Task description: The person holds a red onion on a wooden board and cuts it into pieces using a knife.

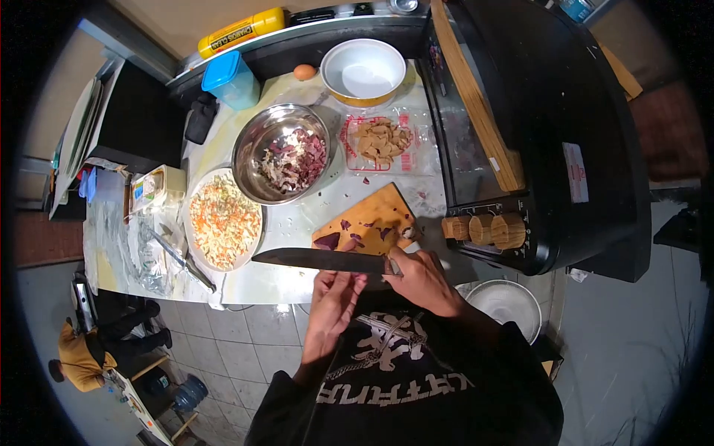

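My right hand [424, 281] grips the handle of a large dark-bladed knife [320, 259], its blade pointing left across the front of the counter. Just under the blade, my left hand [335, 297] is closed in a pinch on a small pink shallot [360, 279], mostly hidden by the fingers. Beyond the knife lies a wooden cutting board [368, 212] with purple shallot skins [327, 241] scattered on it. A steel bowl [249, 160] behind the board holds pieces of purple shallot and pale garlic.
A plate [260, 236] of shredded vegetables and another knife [182, 262] lie left. Behind are a plastic pack of brown pieces [383, 141], a white bowl [363, 67], an egg [304, 72] and a blue-lidded container [232, 82]. A black oven [550, 245] stands right. A person [78, 357] is at lower left.
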{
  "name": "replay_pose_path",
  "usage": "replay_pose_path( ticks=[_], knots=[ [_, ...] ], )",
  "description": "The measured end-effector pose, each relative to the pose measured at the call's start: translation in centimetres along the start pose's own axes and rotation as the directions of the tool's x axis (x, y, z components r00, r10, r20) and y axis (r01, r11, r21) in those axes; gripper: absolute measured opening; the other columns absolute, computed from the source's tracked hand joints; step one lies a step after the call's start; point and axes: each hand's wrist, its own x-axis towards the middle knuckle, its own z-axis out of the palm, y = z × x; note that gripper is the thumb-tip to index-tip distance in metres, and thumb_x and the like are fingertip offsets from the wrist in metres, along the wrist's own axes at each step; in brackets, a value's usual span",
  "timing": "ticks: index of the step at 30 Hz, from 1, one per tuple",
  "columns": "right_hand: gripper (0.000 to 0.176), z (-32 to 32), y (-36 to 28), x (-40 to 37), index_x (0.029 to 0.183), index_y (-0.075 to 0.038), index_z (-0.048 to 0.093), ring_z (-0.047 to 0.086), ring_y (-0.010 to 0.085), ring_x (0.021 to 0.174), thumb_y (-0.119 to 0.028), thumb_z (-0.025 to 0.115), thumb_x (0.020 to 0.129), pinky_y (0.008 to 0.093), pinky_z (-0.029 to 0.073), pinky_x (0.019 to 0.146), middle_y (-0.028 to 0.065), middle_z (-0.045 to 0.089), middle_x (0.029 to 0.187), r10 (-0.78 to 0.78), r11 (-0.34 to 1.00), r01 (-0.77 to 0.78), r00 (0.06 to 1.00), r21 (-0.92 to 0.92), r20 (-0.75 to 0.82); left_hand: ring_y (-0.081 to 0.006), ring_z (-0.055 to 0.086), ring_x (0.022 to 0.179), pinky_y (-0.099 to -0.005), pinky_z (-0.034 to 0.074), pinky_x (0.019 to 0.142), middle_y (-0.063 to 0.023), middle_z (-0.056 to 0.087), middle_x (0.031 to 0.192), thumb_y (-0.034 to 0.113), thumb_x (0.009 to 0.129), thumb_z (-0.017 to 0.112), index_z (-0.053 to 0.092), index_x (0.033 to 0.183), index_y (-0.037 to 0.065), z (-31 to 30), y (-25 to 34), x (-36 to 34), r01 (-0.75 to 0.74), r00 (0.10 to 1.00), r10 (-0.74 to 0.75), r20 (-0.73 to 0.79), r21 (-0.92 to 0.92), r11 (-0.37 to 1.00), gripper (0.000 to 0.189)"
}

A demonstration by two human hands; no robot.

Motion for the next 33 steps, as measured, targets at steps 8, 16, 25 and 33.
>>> replay_pose_path(
  ticks=[8,16,25,33],
  knots=[
    [0.022,0.6,-0.1,-0.6,0.081,-0.004,0.054,0.062,0.0349,0.058,-0.020,0.068,0.076,0.0417,0.048,0.052,0.0161,0.059,0.059,-0.028,0.997,0.033,0.997,-0.069,0.074,-0.0107,0.056,0.099,-0.0240,0.049,0.084,-0.0038,0.054,0.115,0.005,0.095,0.046,0.036,0.138,0.001,0.5,0.4,-0.4,0.077,0.996,-0.076,-0.040,0.038,0.996,0.044],
    [0.025,1.5,0.0,-0.7,0.080,-0.005,0.056,0.061,0.0368,0.056,-0.026,0.067,0.076,0.0447,0.047,0.051,0.0165,0.059,0.058,-0.011,0.997,0.017,0.997,-0.077,0.072,-0.0119,0.057,0.099,-0.0255,0.049,0.087,-0.0036,0.056,0.111,0.010,0.095,0.049,0.038,0.136,0.003,0.4,-0.1,-0.4,0.099,0.990,-0.096,-0.104,0.019,0.995,0.043],
    [0.029,1.5,0.0,-0.6,0.084,-0.004,0.057,0.062,0.0365,0.060,-0.030,0.069,0.075,0.0460,0.048,0.056,0.0165,0.060,0.062,-0.003,0.993,0.015,0.994,-0.113,0.109,-0.0160,0.056,0.106,-0.0288,0.049,0.089,-0.0103,0.047,0.130,0.021,0.093,0.054,0.039,0.134,0.000,0.8,-0.1,-0.2,0.070,0.991,-0.058,-0.124,0.099,0.993,0.049],
    [0.020,1.3,-0.8,-0.3,0.077,-0.004,0.057,0.059,0.0357,0.054,-0.019,0.069,0.071,0.0432,0.046,0.052,0.0146,0.058,0.056,-0.025,0.999,0.027,0.999,-0.040,0.038,-0.0163,0.055,0.107,-0.0278,0.048,0.090,-0.0102,0.049,0.128,0.023,0.093,0.053,0.039,0.135,-0.002,1.1,0.1,-0.2,0.065,0.993,-0.053,-0.101,0.119,0.991,0.050]
  ],
)
